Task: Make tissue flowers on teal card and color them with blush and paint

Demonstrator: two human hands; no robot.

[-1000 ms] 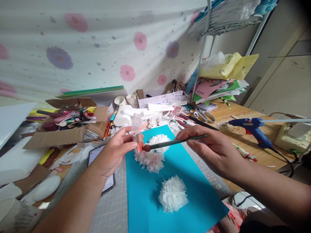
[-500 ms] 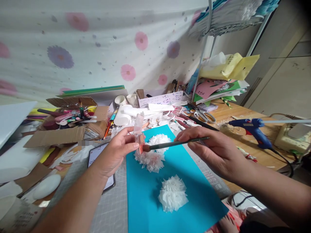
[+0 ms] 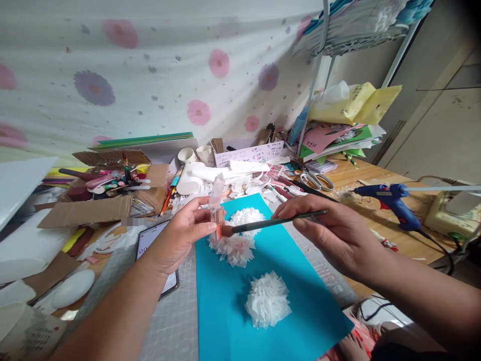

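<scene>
My left hand (image 3: 191, 228) is closed on a small clear makeup palette (image 3: 217, 218), its lid raised and pink-orange colour showing inside. In my right hand (image 3: 326, 225) is a brush with a dark green handle (image 3: 276, 219); its bristles (image 3: 227, 230) are at the palette's right side, on or very close to the colour. Below them lies a ruffled paper flower with a pink tint (image 3: 236, 249), partly hidden by the palette. Behind the brush sits a white paper flower (image 3: 246, 216), and a second white flower (image 3: 267, 300) lies nearer me. All three rest on a blue sheet (image 3: 221, 311).
A phone (image 3: 171, 283) lies left of the sheet on a grey cutting mat (image 3: 180, 331). Further left stands a cardboard box (image 3: 86, 213) of tools. A blue glue gun (image 3: 394, 198) and scissors (image 3: 317, 180) are to the right. White scraps crowd the back.
Both hands stay almost in place. The palette has tilted slightly, and the brush has shifted a touch to the right.
</scene>
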